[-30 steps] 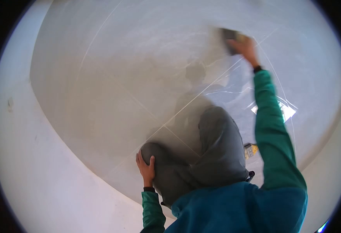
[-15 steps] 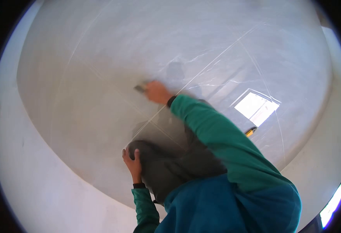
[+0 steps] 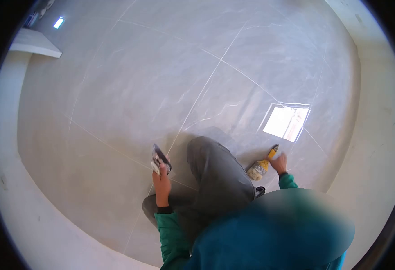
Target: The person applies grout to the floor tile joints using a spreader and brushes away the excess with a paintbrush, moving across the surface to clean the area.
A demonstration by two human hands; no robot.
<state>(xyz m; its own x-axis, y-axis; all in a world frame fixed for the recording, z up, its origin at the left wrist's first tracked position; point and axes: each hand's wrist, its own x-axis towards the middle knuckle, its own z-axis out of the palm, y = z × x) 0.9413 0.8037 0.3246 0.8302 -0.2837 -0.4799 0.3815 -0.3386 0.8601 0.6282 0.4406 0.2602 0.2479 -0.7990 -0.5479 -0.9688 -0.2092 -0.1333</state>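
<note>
My left hand (image 3: pixel 162 186) is raised above the floor, its fingers closed round a flat scraper (image 3: pixel 160 158) with a dark strip and whitish smears. The scraper's exact make is hard to see. At the right, my right hand (image 3: pixel 279 163) grips the yellow handle of a paintbrush (image 3: pixel 258 170) low over the floor. Its pale, clumped bristles point down and left, towards my shoe. Both hands are beside my bent legs in dark trousers (image 3: pixel 220 166).
Grey floor tiles (image 3: pixel 130 90) with pale joint lines spread ahead. A bright window reflection shows near the brush. Pale walls (image 3: pixel 377 135) curve along both sides. A white ledge (image 3: pixel 35 42) juts out at the upper left, with blurred items behind it.
The scraper has passed from my outstretched right hand to my left hand, which has lifted off my knee. My right hand has drawn back rightward and taken hold of the paintbrush.
</note>
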